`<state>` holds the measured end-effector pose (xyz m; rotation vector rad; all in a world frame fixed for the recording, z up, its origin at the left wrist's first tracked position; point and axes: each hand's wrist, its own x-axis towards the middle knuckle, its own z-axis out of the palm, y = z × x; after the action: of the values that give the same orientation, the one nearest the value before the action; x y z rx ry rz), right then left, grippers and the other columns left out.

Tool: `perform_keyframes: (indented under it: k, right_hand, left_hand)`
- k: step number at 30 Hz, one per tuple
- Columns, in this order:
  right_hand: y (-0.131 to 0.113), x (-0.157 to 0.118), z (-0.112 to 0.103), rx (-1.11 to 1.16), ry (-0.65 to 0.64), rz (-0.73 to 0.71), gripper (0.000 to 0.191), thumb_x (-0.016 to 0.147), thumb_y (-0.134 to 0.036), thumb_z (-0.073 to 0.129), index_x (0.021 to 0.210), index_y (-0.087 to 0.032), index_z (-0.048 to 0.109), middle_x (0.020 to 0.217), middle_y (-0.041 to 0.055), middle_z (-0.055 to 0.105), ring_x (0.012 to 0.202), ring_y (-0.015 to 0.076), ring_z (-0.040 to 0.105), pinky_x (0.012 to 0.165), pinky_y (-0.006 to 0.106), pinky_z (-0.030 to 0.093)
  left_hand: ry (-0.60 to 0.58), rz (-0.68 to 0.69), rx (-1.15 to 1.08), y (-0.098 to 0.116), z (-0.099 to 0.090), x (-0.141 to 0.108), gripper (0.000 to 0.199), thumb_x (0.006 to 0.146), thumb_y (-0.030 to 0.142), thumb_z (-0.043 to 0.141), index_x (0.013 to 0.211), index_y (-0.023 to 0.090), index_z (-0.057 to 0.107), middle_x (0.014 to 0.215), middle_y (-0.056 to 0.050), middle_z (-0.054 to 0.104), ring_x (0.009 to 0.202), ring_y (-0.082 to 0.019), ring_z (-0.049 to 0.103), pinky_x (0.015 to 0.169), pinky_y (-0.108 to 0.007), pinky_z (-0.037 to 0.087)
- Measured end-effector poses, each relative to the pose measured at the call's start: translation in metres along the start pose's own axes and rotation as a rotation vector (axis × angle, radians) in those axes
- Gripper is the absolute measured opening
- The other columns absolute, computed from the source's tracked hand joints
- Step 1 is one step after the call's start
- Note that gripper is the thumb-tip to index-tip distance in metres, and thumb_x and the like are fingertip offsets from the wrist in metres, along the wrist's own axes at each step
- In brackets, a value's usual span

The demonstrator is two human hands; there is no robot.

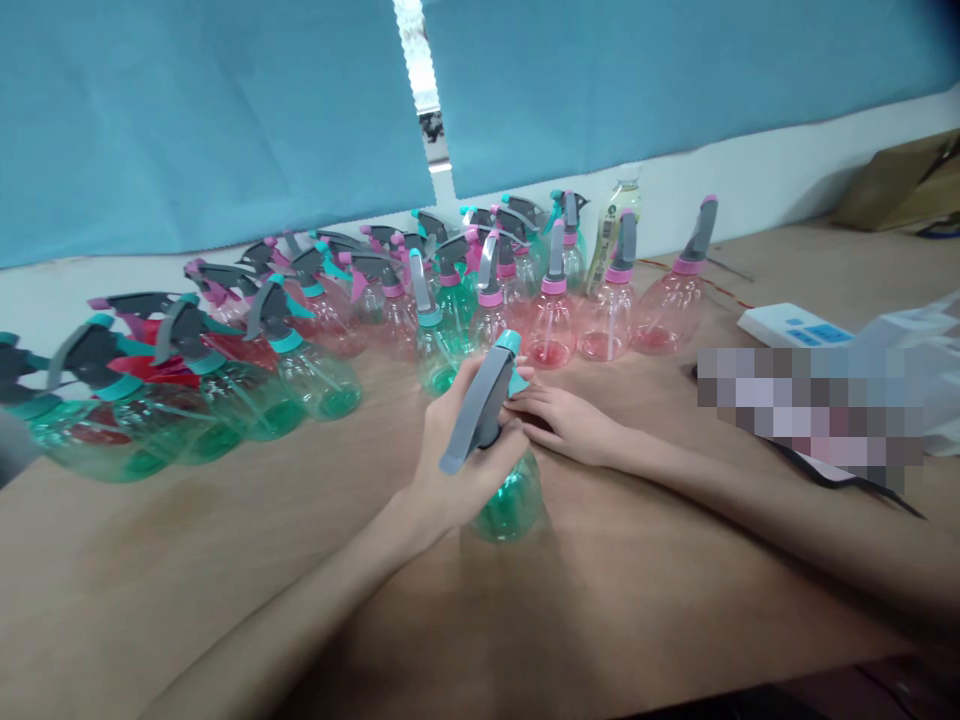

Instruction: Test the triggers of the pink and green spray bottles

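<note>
Clasping a green spray bottle [508, 508] by its neck, the left hand [472, 481] held it over the brown tabletop [187, 520]. Right hand [574, 425] close beside it, whether gripping I couldn't tell. Pink and green bottles [551, 342] crowded the table's back, below blue sheeting [225, 120] on a white wall [750, 185].

Sprayer [478, 405]: grey, teal nozzle [508, 343]; its bottle [508, 508] clear green. Left of sprayer: green bottles [336, 396], teal collars [287, 341]. Behind-right of sprayer: pink bottles [550, 335], pink collars [553, 286]. Bench [150, 580] plain brown; cloth [225, 110] behind sprayer, blue.
</note>
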<state>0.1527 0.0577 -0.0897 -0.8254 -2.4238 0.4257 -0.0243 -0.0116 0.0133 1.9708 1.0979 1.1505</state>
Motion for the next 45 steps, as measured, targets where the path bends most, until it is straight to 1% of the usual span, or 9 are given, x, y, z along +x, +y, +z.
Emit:
perform_keyframes:
  k: [3, 6, 9, 14, 21, 28, 34, 39, 45]
  right_hand:
    - [0.0008, -0.0004, 0.0005, -0.003, -0.003, 0.003, 0.034, 0.098, -0.029, 0.049, 0.127, -0.016, 0.06, 0.133, 0.0141, 0.062, 0.127, 0.0265, 0.054, 0.109, 0.049, 0.041]
    - [0.0019, -0.0006, 0.0014, 0.001, 0.01, 0.0, 0.031, 0.098, -0.03, 0.05, 0.125, -0.018, 0.061, 0.131, 0.0125, 0.063, 0.126, 0.0265, 0.055, 0.108, 0.05, 0.042]
    - [0.0026, -0.0007, 0.0023, 0.005, 0.023, -0.006, 0.03, 0.097, -0.03, 0.051, 0.123, -0.019, 0.062, 0.129, 0.0123, 0.064, 0.124, 0.0268, 0.057, 0.106, 0.05, 0.044]
    - [0.0014, -0.0006, 0.0019, -0.009, 0.024, -0.003, 0.029, 0.097, -0.03, 0.05, 0.121, -0.018, 0.063, 0.127, 0.0132, 0.065, 0.121, 0.0274, 0.058, 0.104, 0.048, 0.046]
    - [-0.0014, -0.0003, 0.0007, 0.004, 0.044, 0.0, 0.033, 0.098, -0.029, 0.05, 0.128, -0.019, 0.058, 0.131, 0.0133, 0.063, 0.126, 0.0278, 0.055, 0.106, 0.049, 0.044]
    - [0.0014, 0.0002, 0.0026, 0.009, 0.039, -0.009, 0.029, 0.098, -0.03, 0.049, 0.122, -0.02, 0.063, 0.132, 0.0125, 0.062, 0.125, 0.0279, 0.056, 0.106, 0.051, 0.044]
    - [0.0002, -0.0001, 0.0016, -0.009, 0.035, -0.007, 0.029, 0.098, -0.03, 0.05, 0.122, -0.019, 0.062, 0.129, 0.0124, 0.064, 0.124, 0.0274, 0.056, 0.106, 0.05, 0.045]
    - [0.002, -0.0004, 0.0024, -0.015, 0.029, -0.01, 0.03, 0.098, -0.03, 0.049, 0.122, -0.018, 0.062, 0.13, 0.0131, 0.064, 0.123, 0.027, 0.057, 0.106, 0.049, 0.045]
    - [0.0028, 0.0, 0.0028, -0.018, 0.022, -0.011, 0.032, 0.098, -0.03, 0.049, 0.123, -0.016, 0.062, 0.131, 0.0143, 0.063, 0.125, 0.027, 0.056, 0.107, 0.047, 0.044]
  left_hand:
    - [0.005, 0.002, 0.007, 0.0022, 0.0001, 0.0, 0.042, 0.068, 0.012, 0.052, 0.108, 0.025, 0.052, 0.085, 0.001, 0.064, 0.061, -0.014, 0.056, 0.065, -0.03, 0.049]
    - [0.015, 0.021, 0.015, 0.0033, 0.0, 0.0003, 0.036, 0.068, 0.013, 0.051, 0.101, 0.026, 0.051, 0.069, 0.005, 0.052, 0.056, -0.014, 0.049, 0.058, -0.029, 0.043]
    - [0.02, 0.034, 0.012, 0.0028, -0.0004, 0.0012, 0.028, 0.067, 0.014, 0.051, 0.092, 0.025, 0.048, 0.064, 0.006, 0.045, 0.054, -0.014, 0.044, 0.054, -0.028, 0.038]
    - [0.009, 0.057, -0.008, 0.0023, -0.0014, 0.0027, 0.027, 0.067, 0.011, 0.051, 0.09, 0.025, 0.047, 0.067, 0.006, 0.045, 0.054, -0.013, 0.043, 0.055, -0.028, 0.038]
    - [0.006, 0.037, -0.035, 0.0008, -0.0017, 0.0025, 0.025, 0.066, 0.011, 0.052, 0.086, 0.025, 0.044, 0.064, 0.007, 0.043, 0.053, -0.012, 0.041, 0.054, -0.027, 0.039]
    - [0.007, 0.04, -0.033, 0.0012, -0.0019, 0.0035, 0.025, 0.066, 0.011, 0.053, 0.088, 0.023, 0.049, 0.072, 0.004, 0.054, 0.057, -0.012, 0.048, 0.058, -0.028, 0.044]
    - [0.003, -0.016, -0.039, -0.003, -0.0016, 0.0006, 0.036, 0.069, 0.017, 0.055, 0.104, 0.025, 0.052, 0.071, 0.005, 0.057, 0.06, -0.015, 0.056, 0.06, -0.029, 0.048]
    - [0.024, -0.027, -0.007, -0.0033, 0.0, -0.0024, 0.043, 0.072, 0.019, 0.054, 0.114, 0.025, 0.052, 0.073, 0.004, 0.057, 0.062, -0.016, 0.056, 0.063, -0.03, 0.049]
    - [0.078, -0.009, 0.055, -0.0043, 0.0022, -0.0032, 0.026, 0.072, 0.021, 0.055, 0.098, 0.023, 0.053, 0.074, 0.003, 0.056, 0.064, -0.016, 0.055, 0.064, -0.03, 0.047]
